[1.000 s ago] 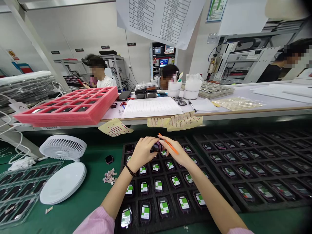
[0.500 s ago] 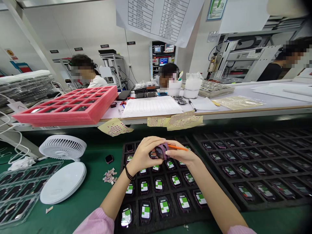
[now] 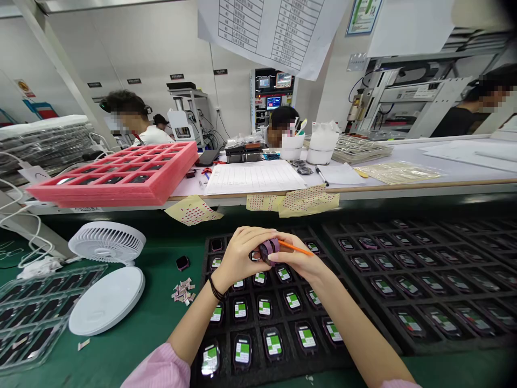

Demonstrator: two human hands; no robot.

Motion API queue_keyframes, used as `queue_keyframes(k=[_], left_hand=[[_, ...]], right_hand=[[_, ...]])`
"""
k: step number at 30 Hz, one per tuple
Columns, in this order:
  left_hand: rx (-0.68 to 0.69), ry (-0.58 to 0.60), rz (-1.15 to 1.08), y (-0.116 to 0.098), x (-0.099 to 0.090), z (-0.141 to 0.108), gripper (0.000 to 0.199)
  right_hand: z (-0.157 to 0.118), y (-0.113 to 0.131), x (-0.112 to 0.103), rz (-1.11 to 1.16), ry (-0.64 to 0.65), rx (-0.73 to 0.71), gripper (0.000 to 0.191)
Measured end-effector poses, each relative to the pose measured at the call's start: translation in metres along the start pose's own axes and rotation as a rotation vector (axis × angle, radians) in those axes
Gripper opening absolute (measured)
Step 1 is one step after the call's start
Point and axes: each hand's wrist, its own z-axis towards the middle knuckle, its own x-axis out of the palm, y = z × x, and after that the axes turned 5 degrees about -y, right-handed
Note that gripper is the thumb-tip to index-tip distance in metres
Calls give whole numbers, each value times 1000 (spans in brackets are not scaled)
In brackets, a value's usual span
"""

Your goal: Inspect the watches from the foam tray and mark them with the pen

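Observation:
Above a black foam tray (image 3: pixel 252 337), my two hands hold a small purple smartwatch case (image 3: pixel 270 251) between them. My left hand (image 3: pixel 244 253) is closed around its left side, with the fingers over the top. My right hand (image 3: pixel 297 253) grips the right side with thumb and fingers, and an orange stick-like tool (image 3: pixel 295 247) lies along that hand, its tip near the case. Fingers hide part of the case. Below, rows of watch units with green and white labels (image 3: pixel 264 307) sit in the tray's compartments.
A second black tray of watches (image 3: pixel 382 285) lies to the right. On the left are a white fan (image 3: pixel 107 302), a loose watch unit (image 3: pixel 182 262), a pile of small strips (image 3: pixel 183 291) and a clear plastic tray (image 3: pixel 28 323). A shelf behind carries pink foam trays (image 3: pixel 100 196). Co-workers sit beyond.
The watch case has turned in my hands, so its dark face shows less now. Both hands keep their hold, and the view has shifted slightly.

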Motion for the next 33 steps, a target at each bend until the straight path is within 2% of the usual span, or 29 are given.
queue_keyframes(k=[4, 7, 10, 14, 17, 22, 27, 33], left_hand=[[6, -28, -19, 2, 1, -1, 50], [5, -80, -29, 2, -1, -1, 51], [-77, -56, -80, 0, -4, -1, 49], [-168, -5, -133, -3, -7, -2, 49], [-180, -25, -130, -3, -7, -2, 52], [-206, -40, -128, -1, -4, -4, 56], [-182, -57, -109, 1, -2, -6, 59], [-166, -59, -76, 3, -1, -7, 59]], right_hand=[[0, 0, 1, -70, -42, -39, 33], [1, 4, -3, -119, -253, -177, 29], [-4, 13, -7, -151, -399, -368, 41], [-17, 22, -7, -217, -408, -561, 34], [-25, 20, -5, -295, -419, -650, 41], [-26, 13, -2, -434, -465, -701, 46], [-24, 13, -2, -427, -461, -820, 43], [-27, 15, -1, -511, -478, -840, 43]])
